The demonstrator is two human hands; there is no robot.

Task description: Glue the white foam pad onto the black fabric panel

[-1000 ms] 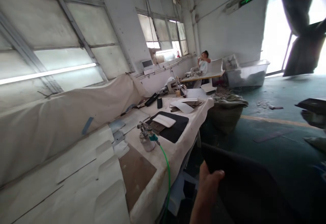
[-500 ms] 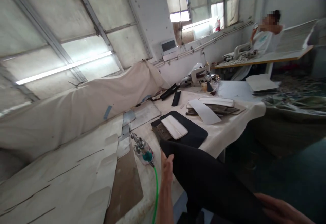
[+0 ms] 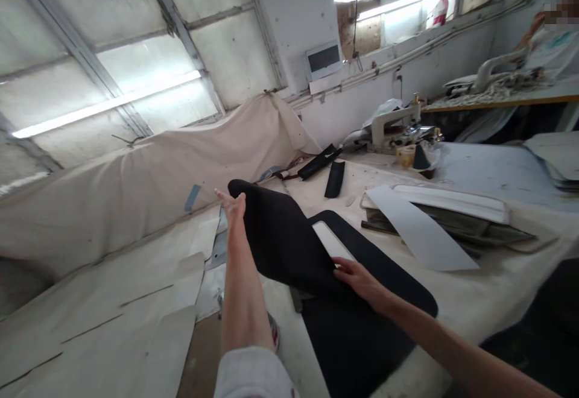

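Observation:
A black sheet (image 3: 284,235) with rounded corners is raised over the table. My left hand (image 3: 233,204) grips its far left end, some fingers stretched past the edge. My right hand (image 3: 355,274) pinches its right edge, near the middle of the view. Beneath lies another black piece (image 3: 384,259), flat on the cloth, with a white padded panel (image 3: 332,239) partly showing between the two. The spray gun is mostly hidden behind my left forearm.
Right of the sheets, a white strip (image 3: 420,229) lies across stacked panels (image 3: 456,205). Two black pieces (image 3: 335,179) and a sewing machine (image 3: 384,126) stand farther back. Pale sheets (image 3: 136,325) cover the left side. A person (image 3: 554,42) sits at the far right.
Both hands have moved up and left with the black sheet, which now hangs over the padded panel. My right hand has come in from the lower right. The view has shifted closer.

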